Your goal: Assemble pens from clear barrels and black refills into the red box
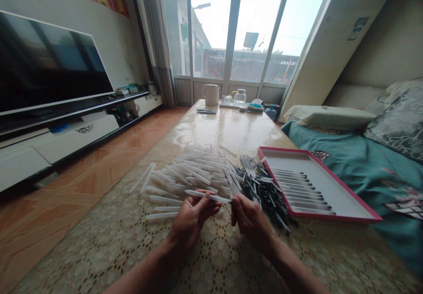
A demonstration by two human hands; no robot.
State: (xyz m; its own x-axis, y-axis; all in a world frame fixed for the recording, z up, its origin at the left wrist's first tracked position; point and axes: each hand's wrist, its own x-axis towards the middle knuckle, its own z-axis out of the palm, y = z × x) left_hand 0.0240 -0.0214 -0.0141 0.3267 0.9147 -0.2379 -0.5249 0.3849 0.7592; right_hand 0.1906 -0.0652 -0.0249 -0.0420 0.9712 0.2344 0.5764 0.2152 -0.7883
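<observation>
Step at the hands, head view: it looks like the joining of 1 slim, translucent white plastic barrel [218,198] with a small dark end piece [230,201], the 2 meeting just below the frame's centre.
Next move: judged from this pose, it calls for both parts kept in line and a steady push or twist; I cannot tell which.
Left hand [188,221]: lower centre of the frame, thumb and fingers grasping the barrel along its middle.
Right hand [249,217]: just right of the left hand, pinching the end piece at the barrel's right end; the fingertips hide most of it. A few slender dark-tipped sticks [233,181] show just above this hand; whether it grips them, I cannot tell.
Barrel's lie: between the 2 hands, sloping slightly down toward the right of the frame, its left end free.
White pile: a loose heap of translucent white plastic tubes [188,173], centre of the frame, beyond the left hand.
Black pile: a tangle of thin black-and-clear plastic pieces [264,192], right of centre, just beside the right hand.
Pink tray: a shallow pink-rimmed white box [291,158], right of the frame, with a row of dark-ended white pens [300,188] inside.
</observation>
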